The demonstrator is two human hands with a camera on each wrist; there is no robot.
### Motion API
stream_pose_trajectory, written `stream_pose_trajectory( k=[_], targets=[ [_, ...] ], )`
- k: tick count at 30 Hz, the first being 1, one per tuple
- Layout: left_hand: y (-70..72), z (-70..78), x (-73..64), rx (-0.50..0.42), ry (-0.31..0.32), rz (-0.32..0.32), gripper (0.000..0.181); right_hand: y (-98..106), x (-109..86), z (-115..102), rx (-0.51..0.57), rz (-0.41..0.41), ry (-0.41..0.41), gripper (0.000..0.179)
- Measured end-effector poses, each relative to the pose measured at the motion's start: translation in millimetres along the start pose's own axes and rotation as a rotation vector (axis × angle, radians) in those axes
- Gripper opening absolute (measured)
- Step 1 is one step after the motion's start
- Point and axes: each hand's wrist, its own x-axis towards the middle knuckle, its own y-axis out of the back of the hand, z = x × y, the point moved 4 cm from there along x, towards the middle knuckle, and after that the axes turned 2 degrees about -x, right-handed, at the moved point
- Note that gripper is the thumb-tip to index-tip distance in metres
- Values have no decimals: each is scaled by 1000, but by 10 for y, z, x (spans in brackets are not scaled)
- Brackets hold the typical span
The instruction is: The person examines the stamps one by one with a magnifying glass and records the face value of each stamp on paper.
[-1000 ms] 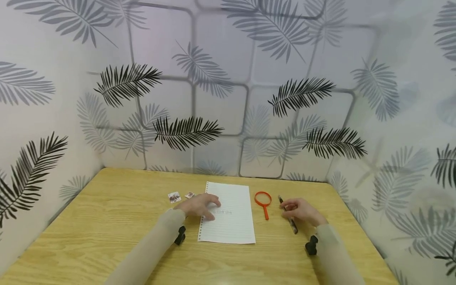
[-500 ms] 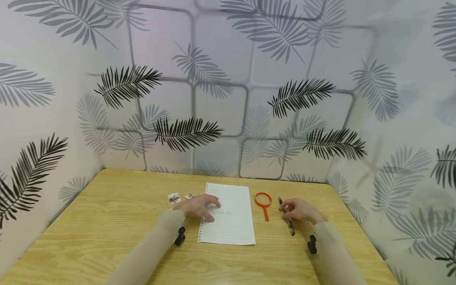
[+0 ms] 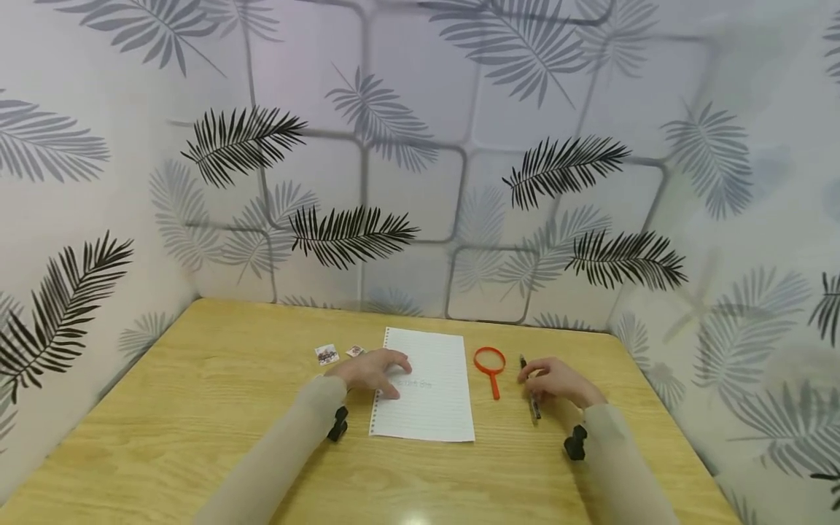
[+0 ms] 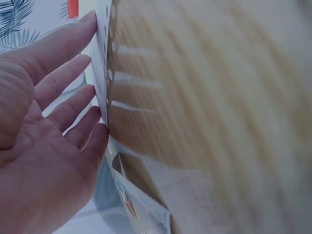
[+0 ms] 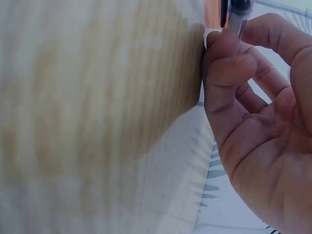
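Note:
A sheet of lined paper (image 3: 433, 394) with punched holes along its left edge lies in the middle of the table, with faint writing across it. On its left side rests my left hand (image 3: 370, 370), fingers spread and fairly straight; the left wrist view has these fingertips (image 4: 87, 92) right at the sheet's punched edge. To the right, my right hand (image 3: 558, 382) pinches a pen (image 3: 535, 408) between thumb and fingers, low over the table. Up close, the pen's clear barrel (image 5: 236, 23) shows a dark end, and part of it is hidden by the fingers.
A red magnifying glass (image 3: 494, 380) lies between the paper and the right hand. Two small printed picture pieces (image 3: 327, 354) lie left of the sheet's top. The wooden table (image 3: 164, 408) meets a leaf-patterned wall covering (image 3: 407, 284) at the back and sides.
The pen has turned slightly in the right hand, its near end swinging left, as the fingers close in on it. The left hand stays on the paper. The head view has tilted slightly.

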Motion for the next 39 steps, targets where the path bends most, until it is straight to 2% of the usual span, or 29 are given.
stream_pose_trajectory(
  k=[7, 13, 19, 28, 33, 39],
  targets=[
    [-14, -9, 4, 8, 18, -5, 46, -4, 37, 5, 121, 38, 47, 36],
    [-16, -1, 14, 29, 21, -2, 46, -37, 105, -153, 265, 92, 79, 48],
    [-20, 31, 8, 18, 6, -18, 46, -135, 144, -357, 338, 83, 119, 54],
    [-6, 51, 6, 40, 12, -19, 47, -375, 259, -541, 384, 11, 144, 60],
    [0, 16, 13, 62, 13, -8, 47, -501, 351, -638, 405, 0, 161, 50],
    [-11, -23, 10, 24, 35, -5, 47, -600, 383, -739, 506, 2, 198, 36]
  ],
)
